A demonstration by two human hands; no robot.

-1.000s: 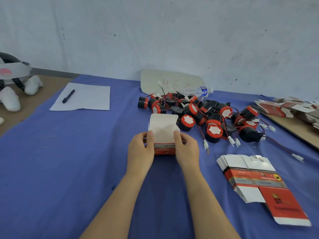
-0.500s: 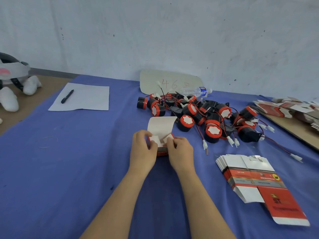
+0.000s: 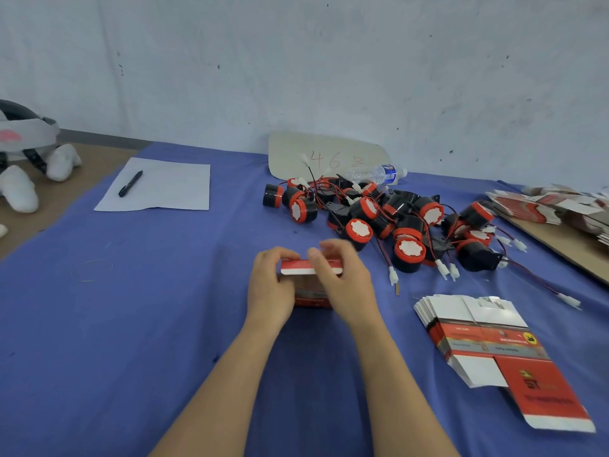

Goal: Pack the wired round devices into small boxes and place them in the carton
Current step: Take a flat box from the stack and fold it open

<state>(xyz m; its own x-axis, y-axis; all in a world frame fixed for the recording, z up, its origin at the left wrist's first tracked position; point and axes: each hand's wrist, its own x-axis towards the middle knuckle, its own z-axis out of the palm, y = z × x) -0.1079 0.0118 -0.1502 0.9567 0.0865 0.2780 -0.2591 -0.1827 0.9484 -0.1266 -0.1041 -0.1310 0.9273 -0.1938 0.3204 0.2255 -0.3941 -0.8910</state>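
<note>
A small red-and-white box [image 3: 309, 284] stands on the blue cloth at the centre, its top flap folded down. My left hand [image 3: 270, 285] grips its left side. My right hand [image 3: 342, 278] holds the right side, with the thumb lying across the lid. Behind it lies a pile of black round devices with red rims [image 3: 389, 222] and red-black wires ending in white plugs. Whatever is inside the box is hidden. No carton is in view.
A fanned stack of flat unfolded boxes [image 3: 494, 344] lies at the right front. More flat boxes [image 3: 553, 206] sit on a board at far right. A paper sheet with a pen [image 3: 130, 183], a water bottle [image 3: 375, 174], a cardboard sign [image 3: 324, 156] and a white headset [image 3: 23, 150] lie further back.
The box's tall white lid flap, upright a second ago, has been folded down and closed by both hands. My right thumb now lies over the lid.
</note>
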